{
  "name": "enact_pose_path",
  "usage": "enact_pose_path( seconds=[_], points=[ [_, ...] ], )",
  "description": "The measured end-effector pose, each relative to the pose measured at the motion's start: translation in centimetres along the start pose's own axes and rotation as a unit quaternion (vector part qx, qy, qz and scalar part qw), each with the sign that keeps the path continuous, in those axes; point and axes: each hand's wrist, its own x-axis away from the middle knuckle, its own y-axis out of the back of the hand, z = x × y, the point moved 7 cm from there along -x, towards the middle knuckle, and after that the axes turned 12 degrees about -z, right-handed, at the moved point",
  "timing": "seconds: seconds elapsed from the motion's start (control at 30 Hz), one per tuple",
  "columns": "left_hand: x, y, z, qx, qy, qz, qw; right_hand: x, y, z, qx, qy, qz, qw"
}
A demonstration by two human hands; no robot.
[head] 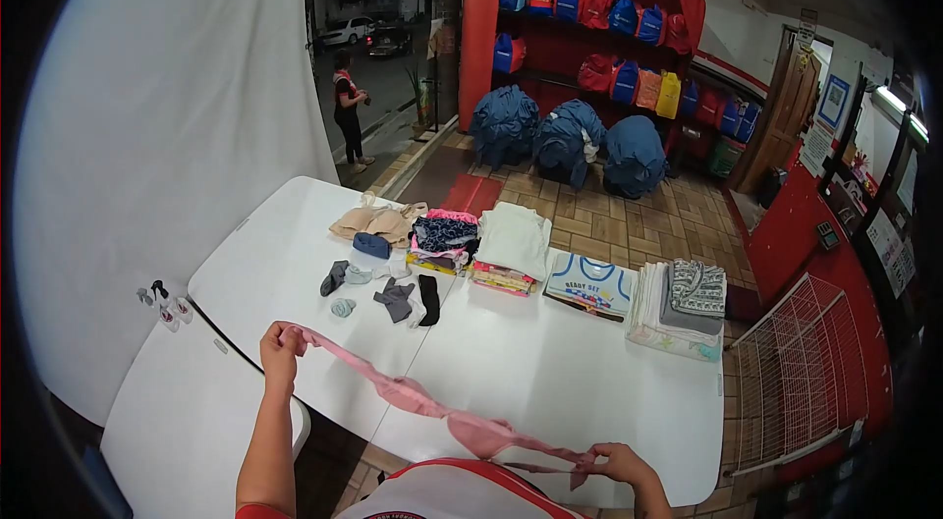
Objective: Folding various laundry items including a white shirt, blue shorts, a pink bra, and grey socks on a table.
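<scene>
A pink bra [479, 433] is stretched out between my two hands, its band slanting down from left to right above the near side of the white folding table [589, 379]. My left hand [281, 353] pinches one end of the band. At the other end, my right hand [615, 461] grips the band, with a strap hanging loose there. Beyond the bra lie small socks [395, 299] and a rolled dark blue cloth [372, 245]. Beige bras [372, 223] rest at the table's far left edge.
Folded clothes line the far edge: patterned underwear [444, 235], pale garments [513, 239], a printed tank top [589, 283] and towels [674, 305]. Spray bottles [173, 309] stand at left. A wire rack [799, 372] stands right. Behind are blue bundles [571, 140]; a person [348, 110] stands outside.
</scene>
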Motion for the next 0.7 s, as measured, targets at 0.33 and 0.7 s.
enact_pose_path(
  seconds=[0.33,0.7],
  points=[
    [7.7,-7.3,3.6,-0.046,0.071,0.24,0.967,-2.8,-6.5,0.6,-0.069,-0.024,-0.008,0.997],
    [6.4,-7.1,2.5,-0.008,0.067,0.172,0.983,-2.4,-4.4,1.6,-0.562,-0.182,-0.023,0.806]
  ],
)
